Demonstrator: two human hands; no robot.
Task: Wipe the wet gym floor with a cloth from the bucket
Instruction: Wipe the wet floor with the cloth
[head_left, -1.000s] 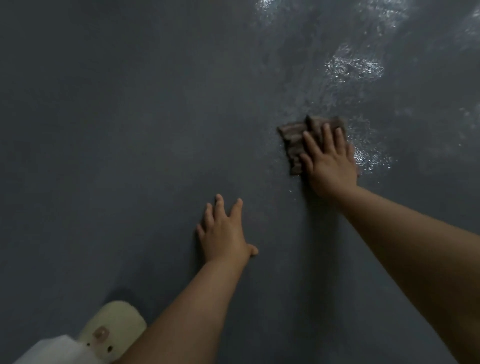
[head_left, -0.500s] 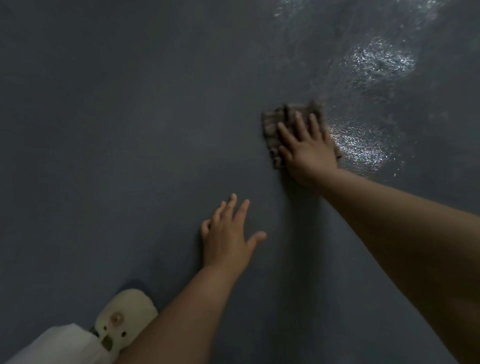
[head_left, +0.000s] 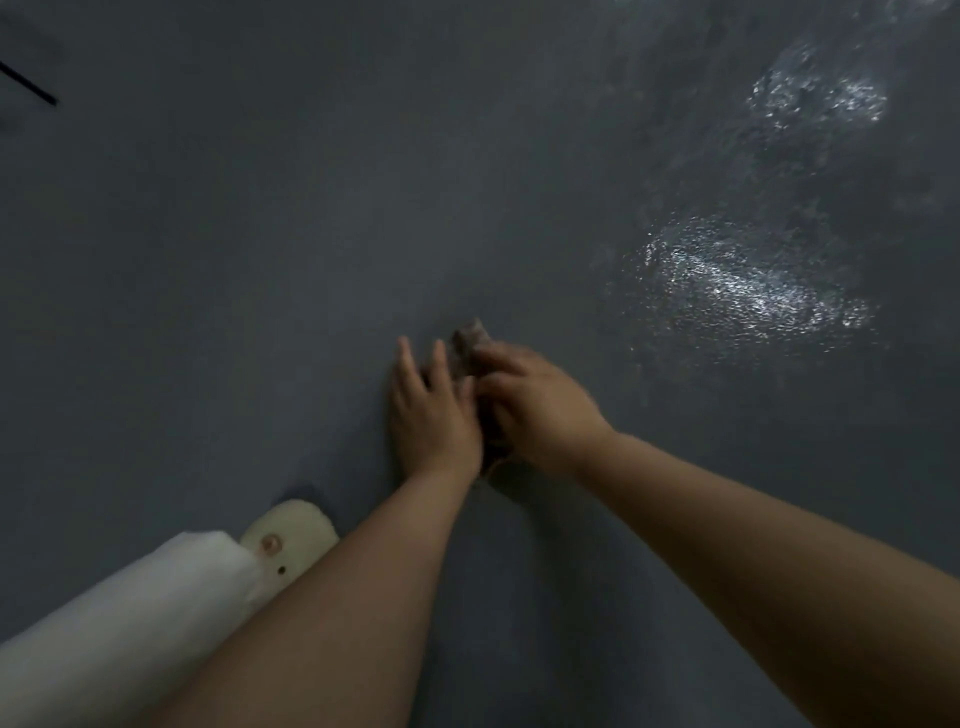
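Head view: right hand (head_left: 540, 410) has dragged the bunched cloth (head_left: 467, 345) back, gripping it against the flat, relaxed left hand (head_left: 428, 410).

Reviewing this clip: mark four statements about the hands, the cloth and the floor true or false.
1. The cloth lies between both hands. True.
2. The left hand is far from the right hand. False: they meet at the cloth.
3. Glistening wet patches lie to the right of the hands. True.
4. A bucket stands beside the cloth. False: no bucket is in view; a pale slipper sits at lower left.
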